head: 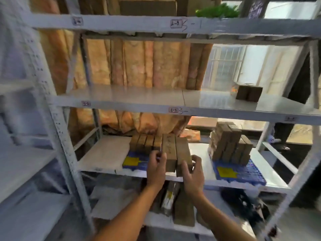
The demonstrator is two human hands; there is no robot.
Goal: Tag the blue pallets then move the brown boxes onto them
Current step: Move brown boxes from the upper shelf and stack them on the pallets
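Two long brown cardboard boxes [175,152] stand side by side between the hands, their long axes running near-to-far, from the shelf's front lip back toward the row of smaller brown boxes [145,143] already standing at the far edge of the left blue plastic pallet [134,163]. The left hand [156,168] has its fingers curled against the left face of the left box; the right hand [193,173] wraps its thumb and fingers round the near right corner of the right box, so the pair is squeezed between them (both hands look equally close, one to each side). The near ends of the boxes overhang the front lip of the white metal shelf [104,153], and the pallet lies just under and to the left of them, its yellow paper tag [131,161] showing on the near left part.

The move ahead, as I judge it, is a push straight away along that long axis, with a slight shift left, so the pair settles fully on the pallet against the far row. Off to the right on the same shelf, a second blue plastic pallet [243,174] with a yellow tag carries a stack of brown boxes [229,145], well apart from the hands.
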